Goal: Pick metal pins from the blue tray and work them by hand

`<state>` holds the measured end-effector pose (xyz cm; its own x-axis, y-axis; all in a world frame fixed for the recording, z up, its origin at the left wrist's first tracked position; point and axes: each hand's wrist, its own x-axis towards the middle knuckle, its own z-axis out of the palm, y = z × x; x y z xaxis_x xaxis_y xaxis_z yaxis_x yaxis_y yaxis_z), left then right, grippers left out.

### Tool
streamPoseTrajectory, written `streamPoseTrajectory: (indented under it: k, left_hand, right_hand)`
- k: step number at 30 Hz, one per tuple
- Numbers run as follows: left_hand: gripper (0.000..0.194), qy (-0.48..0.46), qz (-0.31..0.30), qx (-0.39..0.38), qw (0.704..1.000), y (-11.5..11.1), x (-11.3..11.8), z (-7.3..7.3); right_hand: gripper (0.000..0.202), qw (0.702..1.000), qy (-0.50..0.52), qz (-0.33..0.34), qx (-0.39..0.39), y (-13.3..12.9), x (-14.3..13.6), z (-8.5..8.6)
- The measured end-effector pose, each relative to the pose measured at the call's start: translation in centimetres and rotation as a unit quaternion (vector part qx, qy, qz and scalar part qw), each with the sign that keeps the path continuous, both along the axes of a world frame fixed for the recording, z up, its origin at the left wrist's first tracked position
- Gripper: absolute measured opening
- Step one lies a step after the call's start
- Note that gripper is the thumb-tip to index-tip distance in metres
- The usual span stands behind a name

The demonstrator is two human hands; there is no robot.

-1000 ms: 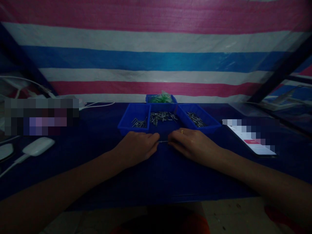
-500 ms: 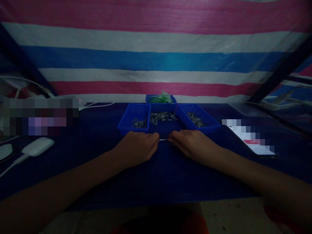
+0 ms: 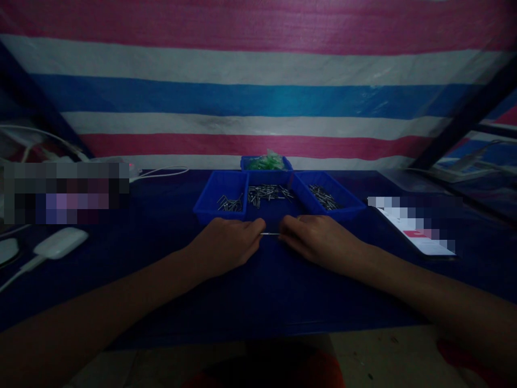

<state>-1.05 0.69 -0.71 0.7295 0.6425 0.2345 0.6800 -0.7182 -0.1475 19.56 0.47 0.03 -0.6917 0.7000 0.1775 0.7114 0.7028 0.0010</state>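
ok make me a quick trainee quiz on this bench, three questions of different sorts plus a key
1. True or false: a thin metal piece spans the gap between the left hand and the right hand.
2. What shows in the rear blue tray?
A) a pair of scissors
B) green plastic-looking material
C) a white cable
3. Which of the person's hands is nearer the device with the lit screen?

Key:
1. True; both hands are closed at its ends.
2. B
3. The right hand; the device lies on the bench beyond it, on the right side.
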Motion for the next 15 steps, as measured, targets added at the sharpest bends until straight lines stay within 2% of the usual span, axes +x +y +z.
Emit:
streamPoseTrajectory:
  k: [6, 15]
  left_hand:
    - [0.007, 0.011, -0.004, 0.003, 1.000, 0.05, 0.01, 0.04]
    - [0.019, -0.001, -0.013, 0.011, 1.000, -0.11, 0.15, 0.13]
  right_hand:
    - [0.009, 1.000, 0.002, 0.001, -0.002, -0.08, 0.06, -0.01]
    - [0.019, 1.000, -0.009, 0.003, -0.003, -0.02, 0.02, -0.11]
